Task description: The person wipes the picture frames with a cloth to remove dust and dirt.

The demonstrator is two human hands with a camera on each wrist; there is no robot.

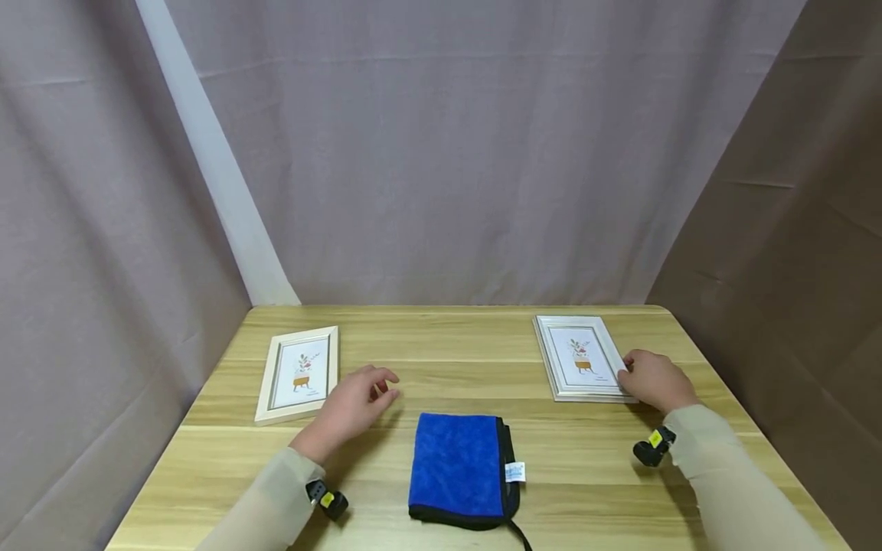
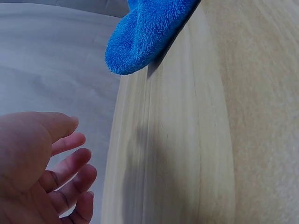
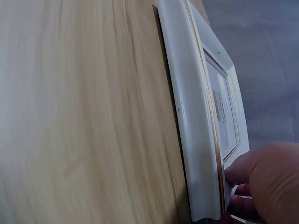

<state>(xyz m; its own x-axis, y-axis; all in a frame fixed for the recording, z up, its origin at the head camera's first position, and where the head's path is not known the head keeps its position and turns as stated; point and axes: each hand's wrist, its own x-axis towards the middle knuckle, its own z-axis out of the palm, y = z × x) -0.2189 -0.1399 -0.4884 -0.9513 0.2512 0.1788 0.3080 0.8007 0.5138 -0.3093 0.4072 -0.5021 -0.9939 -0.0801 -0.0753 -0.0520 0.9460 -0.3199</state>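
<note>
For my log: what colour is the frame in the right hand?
The frame is white with thin golden-brown lines, clearest in the right wrist view.

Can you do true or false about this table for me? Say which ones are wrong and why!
1. The right hand grips the right frame. True.
2. The cloth has a white tag on its edge. True.
3. The cloth is red. False: it is blue, with a black edge.
4. The left hand is holding the cloth. False: it holds nothing.
5. Both frames have flowers in their pictures. True.
6. The cloth lies on top of the left frame. False: it lies on the table.
</note>
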